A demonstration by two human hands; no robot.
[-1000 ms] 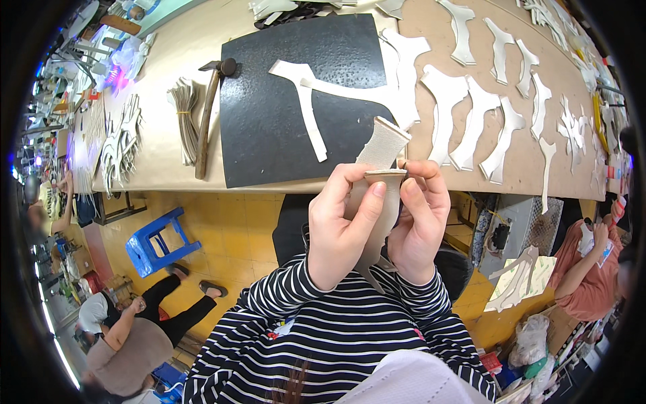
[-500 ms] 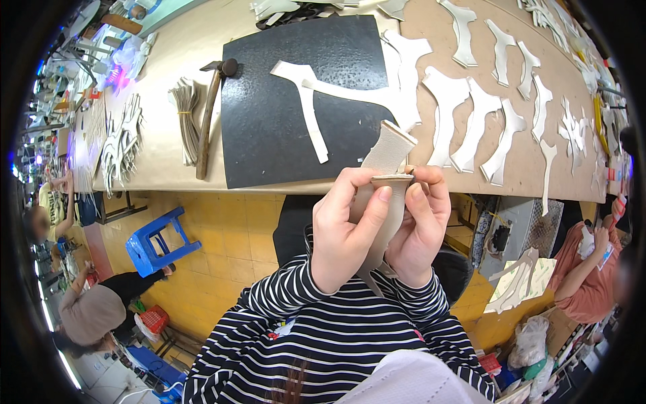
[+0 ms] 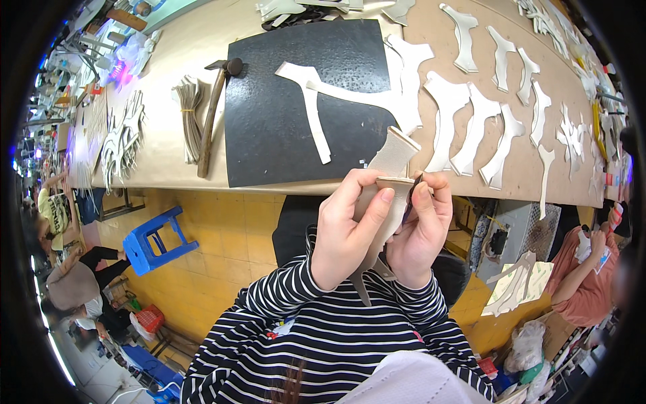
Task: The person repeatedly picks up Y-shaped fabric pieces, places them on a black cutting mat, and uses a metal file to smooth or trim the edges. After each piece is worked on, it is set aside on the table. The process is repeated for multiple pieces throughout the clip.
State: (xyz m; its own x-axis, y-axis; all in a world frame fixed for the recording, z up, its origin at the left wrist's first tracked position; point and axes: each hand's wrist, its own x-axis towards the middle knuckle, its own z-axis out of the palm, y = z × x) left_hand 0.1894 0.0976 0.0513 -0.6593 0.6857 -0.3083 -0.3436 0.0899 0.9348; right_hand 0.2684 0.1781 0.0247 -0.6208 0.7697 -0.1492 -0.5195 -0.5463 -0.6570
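My left hand (image 3: 343, 232) is closed on a pale leather piece (image 3: 394, 156), its thumb pressing just below a folded, layered edge. The piece stands upright above the table's front edge, and a narrow tail hangs below the hand. Close against the piece's right side, my right hand (image 3: 418, 236) is pinched at the end of that edge. Something small, thin and dark (image 3: 408, 206) shows between its fingers; its kind is hidden. Beyond the hands, a branched pale leather piece (image 3: 356, 96) lies across a black mat (image 3: 262, 141).
A hammer (image 3: 210, 121) lies along the mat's left edge, beside a banded bundle of strips (image 3: 190, 128). Several cut leather pieces (image 3: 441, 128) are spread over the table's right side. A blue stool (image 3: 160, 242) stands on the floor at left. Other people are at both sides.
The right fingers have shifted slightly at the edge, and more of the dark thing shows between them. The left hand keeps its hold on the leather piece.
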